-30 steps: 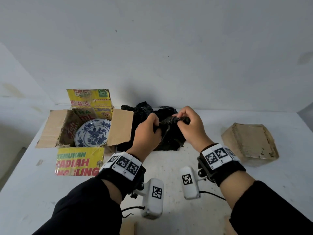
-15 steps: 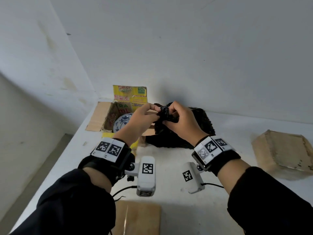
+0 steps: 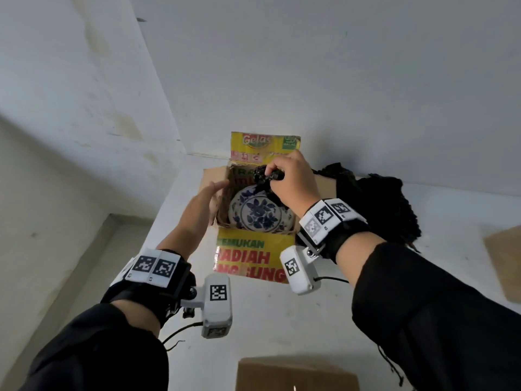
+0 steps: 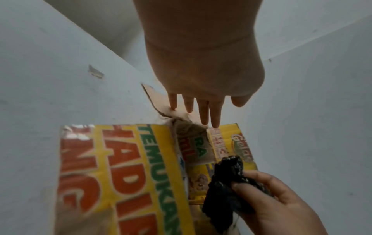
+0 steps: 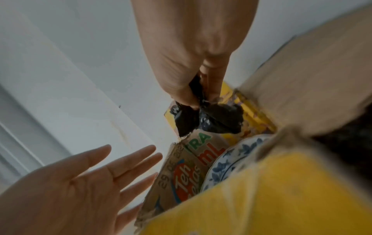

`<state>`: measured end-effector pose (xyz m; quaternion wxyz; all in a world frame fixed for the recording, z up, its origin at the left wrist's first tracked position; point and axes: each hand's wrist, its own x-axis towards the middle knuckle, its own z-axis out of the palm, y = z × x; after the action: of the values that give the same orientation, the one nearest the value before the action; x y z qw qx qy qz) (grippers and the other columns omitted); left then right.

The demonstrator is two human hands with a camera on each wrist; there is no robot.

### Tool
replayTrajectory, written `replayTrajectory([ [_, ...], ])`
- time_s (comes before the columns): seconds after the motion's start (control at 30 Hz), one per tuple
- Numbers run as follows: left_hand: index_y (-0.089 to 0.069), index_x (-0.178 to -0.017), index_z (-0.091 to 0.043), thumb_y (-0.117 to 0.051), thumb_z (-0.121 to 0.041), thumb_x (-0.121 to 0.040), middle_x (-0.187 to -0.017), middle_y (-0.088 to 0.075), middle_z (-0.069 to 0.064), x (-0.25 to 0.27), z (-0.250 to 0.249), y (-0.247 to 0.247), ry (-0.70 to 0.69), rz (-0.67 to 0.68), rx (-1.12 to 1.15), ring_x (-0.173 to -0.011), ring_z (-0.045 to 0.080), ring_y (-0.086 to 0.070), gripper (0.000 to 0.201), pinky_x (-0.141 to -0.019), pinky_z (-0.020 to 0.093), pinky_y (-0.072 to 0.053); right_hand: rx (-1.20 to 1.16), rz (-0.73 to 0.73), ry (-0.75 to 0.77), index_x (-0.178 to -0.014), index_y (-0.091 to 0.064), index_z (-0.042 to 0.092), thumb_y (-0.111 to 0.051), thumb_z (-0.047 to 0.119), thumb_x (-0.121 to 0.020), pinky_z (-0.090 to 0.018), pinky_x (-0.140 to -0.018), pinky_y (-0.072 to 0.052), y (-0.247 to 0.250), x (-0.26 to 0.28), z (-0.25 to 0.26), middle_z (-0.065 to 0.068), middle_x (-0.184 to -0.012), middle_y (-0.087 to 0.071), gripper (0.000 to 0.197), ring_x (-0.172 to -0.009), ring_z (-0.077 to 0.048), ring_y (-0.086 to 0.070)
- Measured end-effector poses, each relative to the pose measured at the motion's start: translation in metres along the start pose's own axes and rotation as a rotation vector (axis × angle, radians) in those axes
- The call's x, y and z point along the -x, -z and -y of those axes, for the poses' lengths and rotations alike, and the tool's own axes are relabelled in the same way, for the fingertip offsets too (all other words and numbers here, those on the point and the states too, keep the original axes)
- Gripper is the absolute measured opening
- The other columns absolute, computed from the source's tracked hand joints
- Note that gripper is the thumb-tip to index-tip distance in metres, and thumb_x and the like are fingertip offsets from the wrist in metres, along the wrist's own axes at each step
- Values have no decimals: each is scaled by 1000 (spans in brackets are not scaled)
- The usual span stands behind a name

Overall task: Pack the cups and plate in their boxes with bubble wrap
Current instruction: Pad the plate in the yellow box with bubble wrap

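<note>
A blue-and-white plate (image 3: pixel 258 211) (image 5: pixel 231 160) lies inside the open yellow cardboard box (image 3: pixel 251 258) (image 4: pixel 112 168) (image 5: pixel 267 190) on the white table. My right hand (image 3: pixel 284 179) (image 5: pixel 193 66) (image 4: pixel 279 202) pinches a crumpled piece of black bubble wrap (image 3: pixel 263 174) (image 5: pixel 213 119) (image 4: pixel 227 182) above the box's far end. The left hand (image 3: pixel 208 198) (image 4: pixel 199 89) (image 5: pixel 80 179) has straight fingers and lies against the box's left flap (image 4: pixel 159 98). No cups show.
A heap of black bubble wrap (image 3: pixel 377 204) lies right of the box. A brown box (image 3: pixel 504 261) sits at the right edge, and another brown cardboard piece (image 3: pixel 296 373) lies at the near edge. Walls stand behind and to the left.
Both hands moved left from the black heap to the yellow box. The left hand let go of the wrap piece and opened by the flap. The right hand carried the piece over the plate.
</note>
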<state>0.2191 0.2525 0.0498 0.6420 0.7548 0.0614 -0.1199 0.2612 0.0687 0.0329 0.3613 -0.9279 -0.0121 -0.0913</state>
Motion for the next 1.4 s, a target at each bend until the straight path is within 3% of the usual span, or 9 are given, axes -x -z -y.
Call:
replayTrajectory([
  [0.1,-51,-129,-19,-44,-49,-84,-115,-52,-19,0,2,2,-29,115,74,-105,-4,-49,55,-61,-6,-35,-27,17,-101,-86,-71,19,-61,-3,-77,-20,-67,-32,-29,-12,5,-3,-96,-53,26,-83,-18,-49],
  [0.2,-38,-136,-19,-20,-30,-98,-112,-43,-29,-6,12,3,-92,227,61,-85,-33,-44,44,-65,-10,-32,-52,28,-167,-88,-74,16,-62,-1,-76,-29,-84,-46,-62,-23,7,-8,-102,-66,24,-98,-22,-58],
  [0.37,-22,-146,-31,-18,-41,-102,-152,-20,-23,-22,51,11,-84,278,101,-133,-17,-20,46,-112,13,-22,91,170,-200,-108,-69,10,-62,12,-81,-32,-88,-46,-87,-29,11,-13,-115,-59,29,-104,-28,-57],
  [0.5,-28,-144,-38,-33,-54,-98,-141,-28,-32,-28,58,11,-64,259,114,-106,-39,-27,50,-77,-13,-25,219,418,-152,-118,-57,9,-55,15,-82,-40,-93,-45,-86,-24,15,-11,-123,-43,36,-113,-34,-48],
  [0.67,-27,-140,-41,-23,-51,-94,-155,-16,-21,-27,73,14,-117,315,225,-137,-14,-15,47,-109,8,-21,532,698,-184,-143,-25,31,-53,21,-84,-47,-101,-36,-86,-25,9,-9,-138,-25,67,-127,-39,-28],
  [0.83,-27,-146,-30,-13,-24,-104,-153,-17,-22,-30,78,13,-144,277,165,-132,-21,-15,45,-95,-5,-23,612,751,-376,-144,-24,23,-48,30,-85,-51,-104,-33,-99,-45,21,-11,-146,-27,64,-132,-40,-32],
  [1.03,-30,-144,-35,-15,-29,-103,-152,-19,-25,-31,76,15,-134,270,157,-125,-28,-19,43,-88,-8,-25,596,901,-236,-147,-22,14,-40,29,-95,-40,-108,-34,-97,-52,23,-15,-148,-30,58,-130,-32,-39],
  [1.27,-33,-138,-42,-31,-47,-93,-153,-24,-20,-40,77,12,-200,221,156,-140,-4,-21,45,-119,36,-17,181,810,-290,-151,-11,23,-49,2,-89,-27,-65,-48,-59,-21,20,-11,-139,-42,76,-102,-25,-54],
  [1.4,-35,-138,-39,-30,-46,-93,-152,-26,-18,-42,80,8,-230,184,131,-140,-2,-22,46,-119,41,-18,130,791,-267,-150,-15,18,-49,2,-90,-28,-88,-45,-56,-6,23,-10,-148,-32,70,-122,-28,-46],
])
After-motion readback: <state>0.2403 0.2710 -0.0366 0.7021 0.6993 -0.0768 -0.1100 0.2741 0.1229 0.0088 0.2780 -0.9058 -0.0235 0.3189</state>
